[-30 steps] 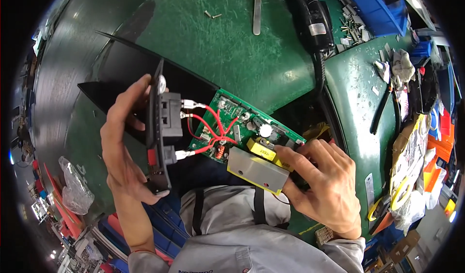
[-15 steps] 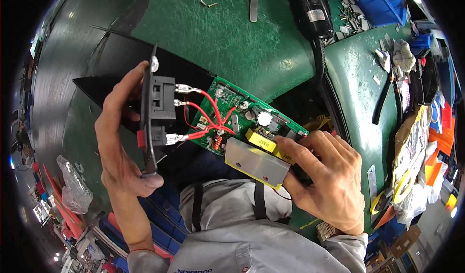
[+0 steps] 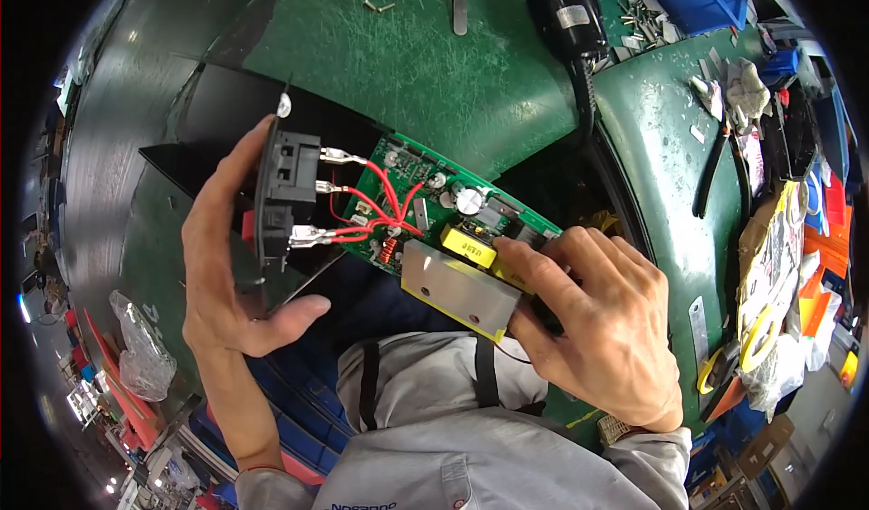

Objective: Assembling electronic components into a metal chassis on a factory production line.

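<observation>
My left hand (image 3: 222, 284) is curled around the back of a thin black panel (image 3: 262, 261), its fingers behind the upper part and its thumb stretched out below. A black power socket (image 3: 294, 171) and a red rocker switch (image 3: 248, 226) are set into the panel. Red wires (image 3: 389, 204) with crimped metal terminals run from them to a green circuit board (image 3: 412, 160). The board's right end is gripped by my right hand (image 3: 602, 315), index finger beside a yellow transformer (image 3: 468, 245) and thumb at the metal heat sink (image 3: 457, 291).
Dark sheet-metal pieces (image 3: 231, 103) lie under the board on the green table (image 3: 389, 66). Loose screws (image 3: 380, 6), a metal strip (image 3: 460, 3) and a black power tool (image 3: 568, 17) lie beyond. Pliers (image 3: 712, 173) and yellow-handled scissors (image 3: 759, 347) are at right.
The board and panel have shifted slightly left, both hands with them. The panel has turned a little, and my left thumb has swung outward from its lower edge.
</observation>
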{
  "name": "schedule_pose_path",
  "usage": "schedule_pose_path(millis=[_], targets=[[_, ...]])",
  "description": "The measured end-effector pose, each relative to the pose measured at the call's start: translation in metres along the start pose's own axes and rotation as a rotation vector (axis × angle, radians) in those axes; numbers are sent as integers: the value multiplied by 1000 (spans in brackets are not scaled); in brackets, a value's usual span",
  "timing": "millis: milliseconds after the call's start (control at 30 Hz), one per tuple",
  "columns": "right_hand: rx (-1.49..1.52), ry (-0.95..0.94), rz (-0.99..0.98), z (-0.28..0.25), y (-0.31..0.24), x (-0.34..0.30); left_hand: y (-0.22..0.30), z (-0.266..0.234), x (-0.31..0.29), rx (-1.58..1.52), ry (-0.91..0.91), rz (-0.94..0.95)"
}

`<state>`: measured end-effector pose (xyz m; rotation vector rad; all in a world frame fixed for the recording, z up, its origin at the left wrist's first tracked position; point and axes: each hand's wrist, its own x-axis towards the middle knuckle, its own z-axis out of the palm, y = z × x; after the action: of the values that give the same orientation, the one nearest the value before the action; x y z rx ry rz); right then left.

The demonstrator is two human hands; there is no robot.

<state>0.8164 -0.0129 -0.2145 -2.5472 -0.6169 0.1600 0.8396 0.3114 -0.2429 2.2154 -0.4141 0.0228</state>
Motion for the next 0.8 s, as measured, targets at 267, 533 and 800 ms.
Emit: schedule_pose_path(millis=[267,533,800], targets=[[20,-22,-26,0,-10,14,0,-6,7,41,32,101],[36,-4,-45,6,-14,30,17,-9,7,48,-32,-96],[28,12,-78,10,-23,51,9,-26,15,142,58,54]])
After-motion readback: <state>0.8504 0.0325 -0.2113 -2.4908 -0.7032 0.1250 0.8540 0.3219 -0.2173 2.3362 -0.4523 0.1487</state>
